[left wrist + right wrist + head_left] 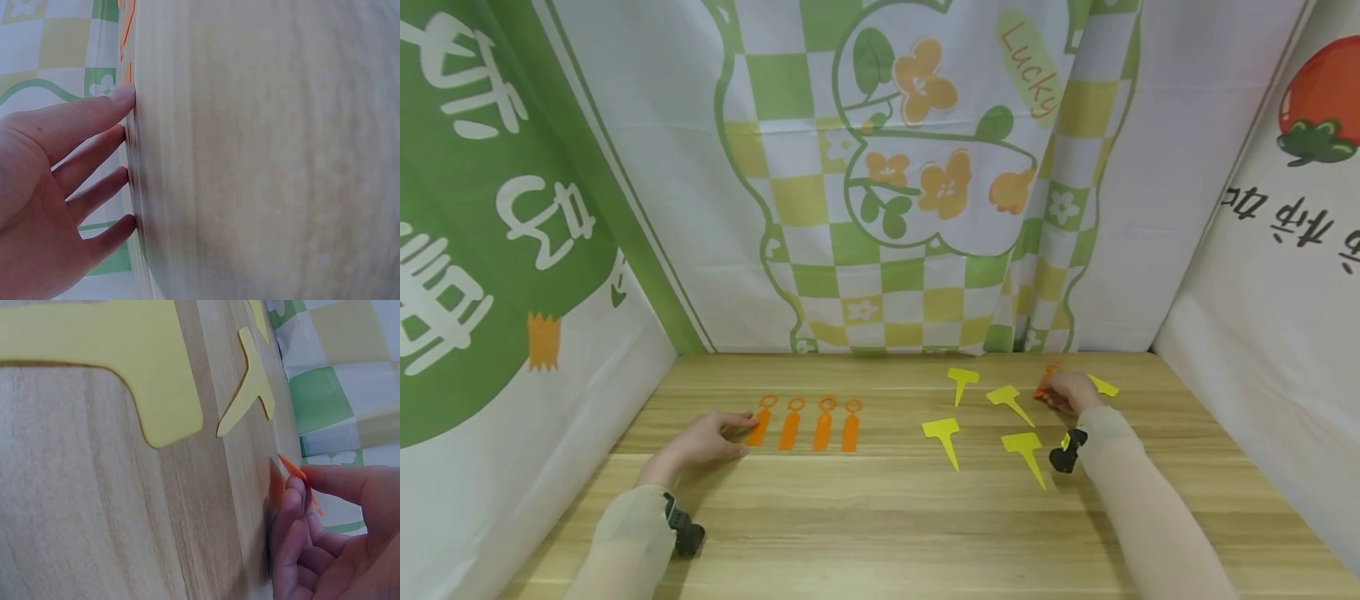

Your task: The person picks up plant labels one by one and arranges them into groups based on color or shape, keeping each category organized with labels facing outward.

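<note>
Pinches a thin orange tag (290,465) with clamped fingers of right hand (1071,392); touches leftmost tag (760,429) with spread fingers of left hand (702,440), perhaps for steadiness

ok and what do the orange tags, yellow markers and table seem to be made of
The orange tags look like thin, smooth plastic: flat, evenly coloured, crisp-edged. The yellow markers are probably matt plastic, judging by the even colour and clean-cut edges. The table looks like low-sheen wood or a laminate; its visible grain fits either.
</note>
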A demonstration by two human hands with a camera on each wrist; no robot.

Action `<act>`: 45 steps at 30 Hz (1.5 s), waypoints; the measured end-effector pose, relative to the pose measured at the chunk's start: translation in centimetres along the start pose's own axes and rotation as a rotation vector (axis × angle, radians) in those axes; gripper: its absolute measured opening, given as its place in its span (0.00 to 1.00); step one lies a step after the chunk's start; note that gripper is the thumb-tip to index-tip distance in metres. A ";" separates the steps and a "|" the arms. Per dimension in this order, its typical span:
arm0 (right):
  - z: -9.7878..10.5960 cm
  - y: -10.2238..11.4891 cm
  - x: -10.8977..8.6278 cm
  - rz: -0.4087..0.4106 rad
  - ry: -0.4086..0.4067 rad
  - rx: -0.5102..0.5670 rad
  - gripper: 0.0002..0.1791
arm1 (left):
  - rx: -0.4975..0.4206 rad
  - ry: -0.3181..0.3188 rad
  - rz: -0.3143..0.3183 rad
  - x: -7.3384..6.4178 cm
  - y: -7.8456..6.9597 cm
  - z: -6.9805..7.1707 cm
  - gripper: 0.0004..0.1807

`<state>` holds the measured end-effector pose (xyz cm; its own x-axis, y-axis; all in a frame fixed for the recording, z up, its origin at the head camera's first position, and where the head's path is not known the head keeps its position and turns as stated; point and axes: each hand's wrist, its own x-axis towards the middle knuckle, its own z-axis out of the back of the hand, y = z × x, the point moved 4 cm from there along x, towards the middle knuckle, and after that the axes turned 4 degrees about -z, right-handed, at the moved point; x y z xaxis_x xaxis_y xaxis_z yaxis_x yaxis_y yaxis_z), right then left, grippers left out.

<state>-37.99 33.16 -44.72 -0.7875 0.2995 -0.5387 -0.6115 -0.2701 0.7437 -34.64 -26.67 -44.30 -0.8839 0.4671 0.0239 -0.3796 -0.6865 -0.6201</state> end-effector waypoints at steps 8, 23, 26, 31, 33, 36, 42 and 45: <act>-0.1 0.1 -0.1 0.072 0.126 0.102 0.07 | 0.028 -0.002 0.003 0.1 0.0 0.1 0.28; -0.5 -0.2 -1.7 0.120 0.084 0.074 0.24 | 0.038 0.000 0.021 0.1 0.4 0.1 0.28; -0.4 -0.3 -1.8 0.122 0.078 0.067 0.21 | 0.038 0.004 0.019 0.1 0.4 0.1 0.28; -0.4 -0.4 -2.2 0.115 0.085 0.098 0.14 | 0.048 0.002 0.019 0.1 0.3 0.0 0.28; -0.4 -0.4 -2.3 0.118 0.088 0.113 0.11 | 0.043 -0.001 0.025 0.2 0.3 0.0 0.28; -0.6 -0.4 -2.4 0.126 0.097 0.132 0.07 | 0.036 -0.001 0.024 0.2 0.2 0.0 0.28; -1.0 -0.3 -2.8 0.133 0.104 0.139 0.10 | 0.035 0.007 0.019 0.2 0.3 -0.1 0.28; -1.2 -0.3 -3.2 0.155 0.123 0.114 0.11 | 0.021 0.007 0.028 0.1 0.3 -0.1 0.28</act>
<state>-35.40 31.19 -43.72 -0.8790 0.1473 -0.4536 -0.4755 -0.1967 0.8575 -34.87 -26.80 -44.57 -0.8922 0.4516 0.0017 -0.3609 -0.7109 -0.6036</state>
